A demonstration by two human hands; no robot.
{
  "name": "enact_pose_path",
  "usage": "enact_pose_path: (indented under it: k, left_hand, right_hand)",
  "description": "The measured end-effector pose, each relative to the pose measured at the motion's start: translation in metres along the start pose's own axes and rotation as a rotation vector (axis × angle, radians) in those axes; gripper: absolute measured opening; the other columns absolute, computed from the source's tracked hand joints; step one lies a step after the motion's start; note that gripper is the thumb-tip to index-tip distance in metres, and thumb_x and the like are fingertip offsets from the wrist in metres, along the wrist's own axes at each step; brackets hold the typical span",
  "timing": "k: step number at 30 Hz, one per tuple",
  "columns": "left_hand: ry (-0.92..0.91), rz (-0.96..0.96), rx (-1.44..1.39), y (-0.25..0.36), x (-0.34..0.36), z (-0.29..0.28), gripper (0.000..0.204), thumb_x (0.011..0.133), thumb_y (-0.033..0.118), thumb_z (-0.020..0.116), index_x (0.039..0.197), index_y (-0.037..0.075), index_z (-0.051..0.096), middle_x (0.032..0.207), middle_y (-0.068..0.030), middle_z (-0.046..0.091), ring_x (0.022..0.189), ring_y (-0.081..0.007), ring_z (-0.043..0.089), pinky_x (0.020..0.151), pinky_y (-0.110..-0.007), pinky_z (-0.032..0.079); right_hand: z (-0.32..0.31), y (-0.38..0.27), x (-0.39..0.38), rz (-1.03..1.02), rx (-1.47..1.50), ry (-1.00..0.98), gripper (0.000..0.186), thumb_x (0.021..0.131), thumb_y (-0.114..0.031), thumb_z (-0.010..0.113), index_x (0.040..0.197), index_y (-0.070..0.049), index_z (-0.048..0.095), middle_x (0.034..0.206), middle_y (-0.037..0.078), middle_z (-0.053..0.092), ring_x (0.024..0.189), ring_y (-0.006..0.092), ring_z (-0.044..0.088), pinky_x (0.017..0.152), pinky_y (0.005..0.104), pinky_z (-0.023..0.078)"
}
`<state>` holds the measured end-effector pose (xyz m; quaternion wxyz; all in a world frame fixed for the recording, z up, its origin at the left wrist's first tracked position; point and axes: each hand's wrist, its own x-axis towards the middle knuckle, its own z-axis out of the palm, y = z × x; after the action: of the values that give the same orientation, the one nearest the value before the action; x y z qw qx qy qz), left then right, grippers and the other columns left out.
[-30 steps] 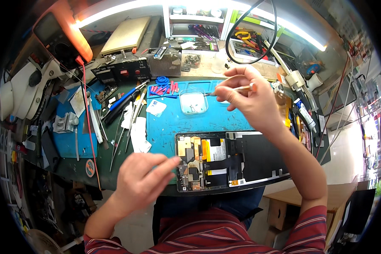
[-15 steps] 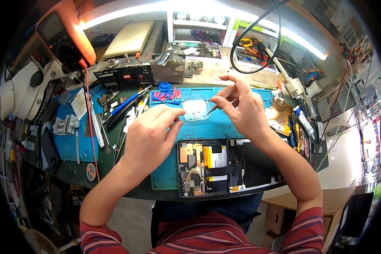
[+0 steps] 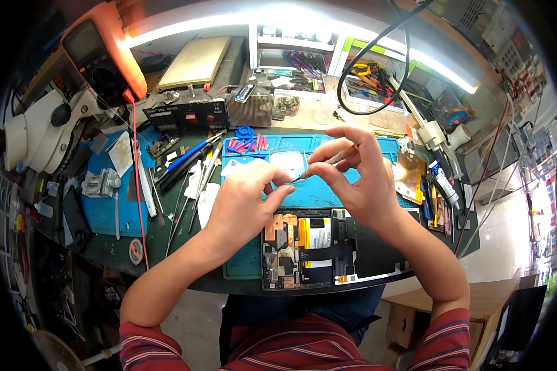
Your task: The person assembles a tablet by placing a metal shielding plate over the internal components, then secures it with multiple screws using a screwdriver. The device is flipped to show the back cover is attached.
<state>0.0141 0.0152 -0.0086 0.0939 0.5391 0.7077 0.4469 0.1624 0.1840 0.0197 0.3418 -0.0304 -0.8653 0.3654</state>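
A slim precision screwdriver (image 3: 343, 156) is pinched in my right hand (image 3: 366, 182), its dark tip slanting down to the left. My left hand (image 3: 241, 196) has thumb and forefinger drawn close together at that tip; anything small between them is too tiny to make out. Just behind the fingertips sits a small clear plastic dish (image 3: 281, 154), partly hidden by my hands. Below them, near the bench edge, lies an opened tablet (image 3: 311, 252), with its yellow-edged battery, copper-coloured shields and black ribbon cable exposed.
A blue work mat (image 3: 241, 263) lies under the tablet, with red and blue small parts (image 3: 247, 144) at its back left. Pens and tweezers (image 3: 189, 157) lie left. A white tube (image 3: 444, 182) and tools stand right. A black cable loop (image 3: 408, 62) hangs overhead.
My left hand has moved right, bringing its fingertips to the screwdriver tip. The right hand has lowered slightly, with the screwdriver still in it. The whole view has shifted a little.
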Motion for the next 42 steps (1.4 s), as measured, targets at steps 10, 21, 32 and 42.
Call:
enact_pose_path:
  k: [10, 21, 32, 42]
  left_hand:
    - [0.036, 0.058, 0.043, 0.001, -0.003, 0.000, 0.010, 0.092, 0.008, 0.078, 0.096, 0.004, 0.070, 0.091, -0.0077, 0.069, 0.081, -0.0248, 0.068, 0.072, -0.038, 0.055]
    - [0.114, 0.290, 0.374, -0.023, 0.018, 0.009, 0.011, 0.091, 0.005, 0.077, 0.102, 0.004, 0.077, 0.096, -0.0086, 0.070, 0.091, -0.0302, 0.069, 0.080, -0.040, 0.056]
    - [0.116, 0.262, 0.292, -0.019, 0.019, 0.012, 0.017, 0.089, 0.008, 0.080, 0.105, 0.006, 0.076, 0.098, -0.0085, 0.069, 0.095, -0.0300, 0.068, 0.083, -0.041, 0.056]
    - [0.083, 0.223, 0.200, -0.020, 0.017, 0.012, 0.010, 0.090, 0.010, 0.082, 0.096, 0.004, 0.075, 0.088, -0.0080, 0.069, 0.077, -0.0240, 0.069, 0.070, -0.037, 0.055]
  right_hand:
    - [-0.004, -0.002, -0.004, -0.031, 0.019, 0.006, 0.043, 0.099, -0.010, 0.076, 0.135, -0.003, 0.054, 0.100, 0.008, 0.078, 0.088, 0.0193, 0.078, 0.072, 0.0322, 0.063]
    - [0.001, 0.023, 0.002, 0.119, -0.067, -0.008, 0.043, 0.098, -0.001, 0.072, 0.138, -0.002, 0.055, 0.101, 0.011, 0.077, 0.088, 0.0240, 0.077, 0.076, 0.0345, 0.062]
    - [0.001, 0.019, 0.005, 0.164, -0.023, 0.002, 0.044, 0.099, -0.004, 0.074, 0.139, -0.002, 0.055, 0.098, 0.009, 0.078, 0.085, 0.0191, 0.078, 0.075, 0.0318, 0.061]
    - [-0.004, 0.003, 0.006, 0.122, -0.006, 0.076, 0.042, 0.099, -0.008, 0.076, 0.135, 0.000, 0.055, 0.096, 0.009, 0.077, 0.082, 0.0161, 0.077, 0.073, 0.0293, 0.060]
